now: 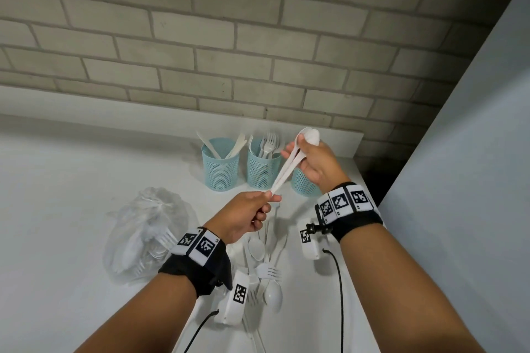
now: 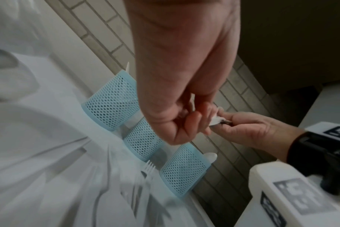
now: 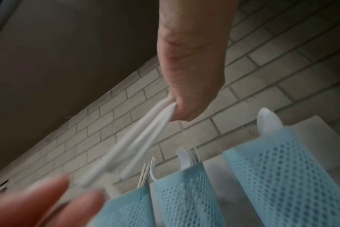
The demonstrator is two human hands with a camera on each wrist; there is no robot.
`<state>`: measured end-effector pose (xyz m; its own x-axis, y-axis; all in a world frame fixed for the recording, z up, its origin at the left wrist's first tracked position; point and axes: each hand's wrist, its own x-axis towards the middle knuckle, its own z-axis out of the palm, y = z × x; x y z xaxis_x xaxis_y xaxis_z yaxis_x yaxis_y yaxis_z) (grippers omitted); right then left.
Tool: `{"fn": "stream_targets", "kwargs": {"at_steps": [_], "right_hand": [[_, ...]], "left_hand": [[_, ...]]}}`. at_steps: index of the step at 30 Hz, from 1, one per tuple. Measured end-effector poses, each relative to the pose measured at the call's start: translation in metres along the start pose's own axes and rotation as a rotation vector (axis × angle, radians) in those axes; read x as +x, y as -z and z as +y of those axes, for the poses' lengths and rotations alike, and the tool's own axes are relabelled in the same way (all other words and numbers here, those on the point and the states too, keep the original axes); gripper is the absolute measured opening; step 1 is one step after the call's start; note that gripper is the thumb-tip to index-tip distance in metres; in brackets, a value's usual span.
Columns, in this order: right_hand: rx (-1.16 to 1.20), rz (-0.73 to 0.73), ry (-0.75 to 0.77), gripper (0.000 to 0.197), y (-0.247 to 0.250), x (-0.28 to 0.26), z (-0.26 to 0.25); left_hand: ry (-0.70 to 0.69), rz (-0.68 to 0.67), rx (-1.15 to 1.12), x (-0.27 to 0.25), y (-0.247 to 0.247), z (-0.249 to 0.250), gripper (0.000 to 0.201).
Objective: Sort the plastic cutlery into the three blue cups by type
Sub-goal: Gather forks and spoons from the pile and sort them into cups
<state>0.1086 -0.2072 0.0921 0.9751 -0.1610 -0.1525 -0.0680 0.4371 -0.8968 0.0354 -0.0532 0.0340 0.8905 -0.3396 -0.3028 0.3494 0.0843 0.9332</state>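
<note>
Loose cutlery [image 1: 265, 272]: nearest the viewer, at 6 o'clock on the white table [image 1: 71, 180], spoons and forks lie scattered, partly under the forearms; not yet sorted.
Clear plastic bag [image 1: 146, 232]: at 8 o'clock, slumped on the table, with more white forks and other pieces inside; also left to sort.
Left hand [image 1: 243, 219]: raised above the loose pile, fingers [image 2: 196, 122] curled, thumb and forefinger pinching the handle ends of the spoons.
Two white spoons [image 1: 286, 170]: held in the air between both hands, handles close together, slanting up toward 1 o'clock; the bowls sit at the right hand.
Right hand [image 1: 315, 163]: higher and farther, fingers curled round the bowl ends of the spoons, directly above the right cup.
Left blue mesh cup [image 1: 220, 165]: at 11 o'clock by the brick wall, holds a few knives.
Middle blue mesh cup [image 1: 262, 169]: at 12 o'clock, holds several forks.
Right blue mesh cup [image 1: 304, 185]: at 1 o'clock, mostly hidden by the right hand; the wrist views show one spoon bowl [image 3: 269, 121] standing up from it.
Progress: judged part way; each cup has a few pieces, the two spoons look bound for the right cup, and much cutlery remains.
</note>
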Motion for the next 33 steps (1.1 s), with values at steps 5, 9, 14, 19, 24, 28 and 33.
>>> {"fn": "stream_targets", "kwargs": {"at_steps": [5, 9, 14, 19, 24, 28, 33], "right_hand": [[-0.094, 0.325, 0.435, 0.010, 0.015, 0.030, -0.026], [-0.185, 0.418, 0.576, 0.008, 0.026, 0.045, -0.029], [-0.440, 0.461, 0.530, 0.020, 0.039, 0.066, -0.007], [-0.599, 0.342, 0.432, 0.031, 0.043, 0.070, -0.001], [-0.798, 0.228, 0.714, 0.014, 0.023, 0.041, -0.012], [-1.232, -0.176, 0.032, 0.018, 0.012, -0.001, -0.008], [-1.512, -0.332, -0.693, 0.045, 0.030, -0.025, 0.039]], "left_hand": [[0.007, 0.117, 0.081, 0.003, 0.012, -0.002, 0.019], [0.028, 0.223, 0.173, 0.007, 0.024, -0.006, 0.013], [0.052, 0.360, 0.326, 0.011, 0.038, -0.014, 0.005], [0.188, 0.332, 0.599, 0.013, 0.048, -0.018, 0.013], [0.305, 0.287, 0.835, 0.015, 0.045, -0.023, 0.033], [0.283, 0.295, 1.019, 0.008, 0.036, -0.019, 0.046], [0.313, 0.270, 1.052, 0.002, 0.028, -0.018, 0.040]]}}
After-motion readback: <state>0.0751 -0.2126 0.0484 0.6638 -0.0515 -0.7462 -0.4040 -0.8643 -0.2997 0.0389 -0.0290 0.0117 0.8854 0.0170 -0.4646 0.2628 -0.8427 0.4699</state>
